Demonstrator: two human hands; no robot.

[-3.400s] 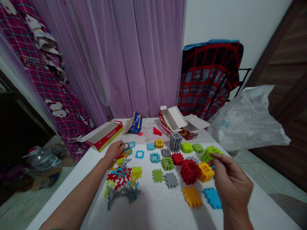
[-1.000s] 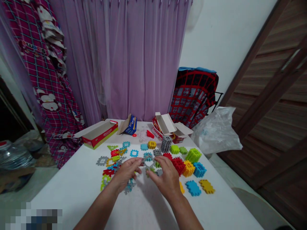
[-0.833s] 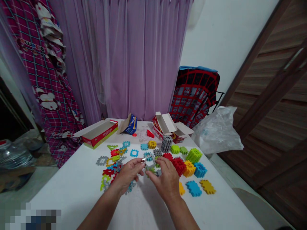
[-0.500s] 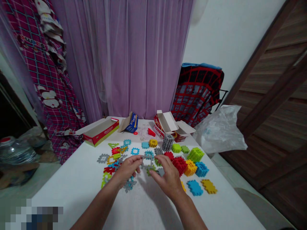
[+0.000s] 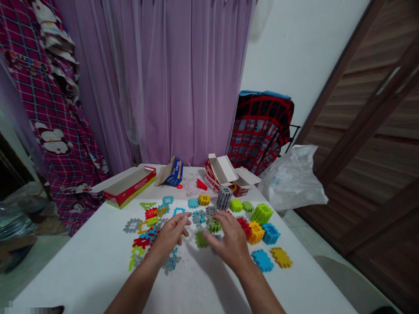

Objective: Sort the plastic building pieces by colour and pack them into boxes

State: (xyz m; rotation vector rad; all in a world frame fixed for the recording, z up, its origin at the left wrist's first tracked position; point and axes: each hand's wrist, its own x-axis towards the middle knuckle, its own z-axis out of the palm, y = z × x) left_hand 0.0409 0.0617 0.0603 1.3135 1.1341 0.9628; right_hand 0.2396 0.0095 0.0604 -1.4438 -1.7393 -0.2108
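Both my hands hover low over a spread of coloured plastic interlocking tiles on a white table (image 5: 98, 261). My left hand (image 5: 170, 235) has its fingers stretched out toward grey and blue tiles (image 5: 199, 216) lying between the hands. My right hand (image 5: 229, 242) is spread over a lime tile (image 5: 215, 226), its thumb near a green tile (image 5: 200, 239). Neither hand visibly grips a tile. A pile of flat tiles (image 5: 147, 218) lies left of my left hand. Red (image 5: 244, 224), yellow (image 5: 255, 232), blue (image 5: 270, 233) and lime (image 5: 262, 213) cubes sit right of my right hand. A grey tower (image 5: 223, 198) stands behind.
Loose blue (image 5: 262, 260) and yellow (image 5: 280, 257) tiles lie near the right edge. At the back are a long red box (image 5: 131, 187), a blue box (image 5: 172, 172) and an open red box (image 5: 222, 174). A plastic bag (image 5: 291, 179) and a draped chair (image 5: 262, 126) stand at the right.
Earlier my hands held grey tiles together above the table. Now both hands have dropped lower and their fingers have spread, with the grey tiles lying between them.
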